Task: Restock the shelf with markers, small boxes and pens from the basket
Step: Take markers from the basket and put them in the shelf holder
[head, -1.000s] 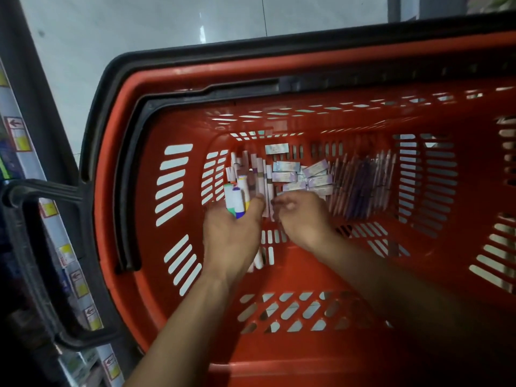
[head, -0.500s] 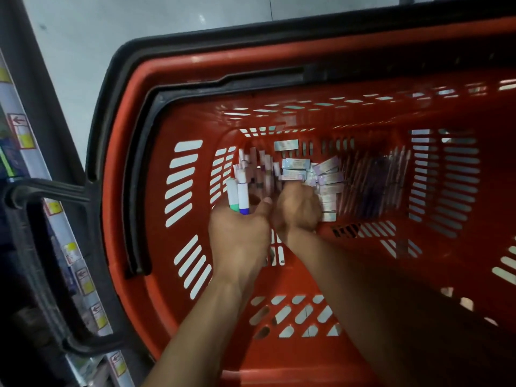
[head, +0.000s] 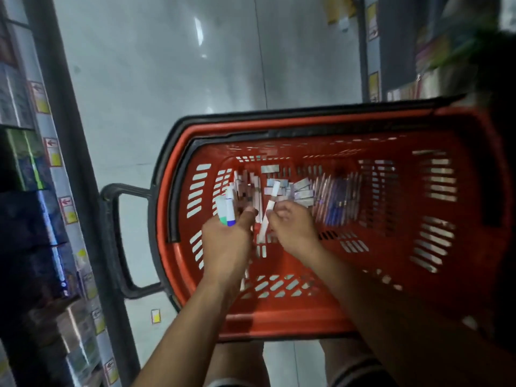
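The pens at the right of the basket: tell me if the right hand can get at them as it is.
Probably not yet. The pens lie uncovered just beyond the right hand, but that hand is pinching a white marker, so it would need to hand it off first.

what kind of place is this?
Most likely a shop aisle. A red shopping basket sits on a pale tiled floor, shelving with price tags runs along the left, and more stocked shelves stand across the aisle.
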### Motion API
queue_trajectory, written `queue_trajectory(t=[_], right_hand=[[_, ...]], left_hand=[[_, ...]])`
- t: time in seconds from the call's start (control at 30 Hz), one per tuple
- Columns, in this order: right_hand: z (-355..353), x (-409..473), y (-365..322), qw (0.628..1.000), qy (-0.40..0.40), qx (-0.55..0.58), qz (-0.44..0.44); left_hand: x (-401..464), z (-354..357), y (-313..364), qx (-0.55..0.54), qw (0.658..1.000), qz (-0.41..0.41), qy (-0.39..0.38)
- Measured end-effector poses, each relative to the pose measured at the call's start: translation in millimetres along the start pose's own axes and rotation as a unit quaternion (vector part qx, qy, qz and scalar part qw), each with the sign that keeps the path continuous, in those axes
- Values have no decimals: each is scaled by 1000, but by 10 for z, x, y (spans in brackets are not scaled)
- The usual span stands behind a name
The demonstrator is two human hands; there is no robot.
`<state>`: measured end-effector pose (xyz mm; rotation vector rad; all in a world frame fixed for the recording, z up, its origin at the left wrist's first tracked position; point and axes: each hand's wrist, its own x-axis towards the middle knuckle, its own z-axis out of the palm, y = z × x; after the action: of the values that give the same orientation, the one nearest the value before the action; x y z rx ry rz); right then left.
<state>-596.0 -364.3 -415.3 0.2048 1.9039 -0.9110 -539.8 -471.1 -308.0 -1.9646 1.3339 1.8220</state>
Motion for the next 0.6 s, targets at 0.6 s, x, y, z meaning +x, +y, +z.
queue_trajectory(t=[0.6], right_hand=[[-1908,-3540,-1917,963,-89,150,-205]], left_hand=[[-3433,-469,1564,-87,986,122,-71]])
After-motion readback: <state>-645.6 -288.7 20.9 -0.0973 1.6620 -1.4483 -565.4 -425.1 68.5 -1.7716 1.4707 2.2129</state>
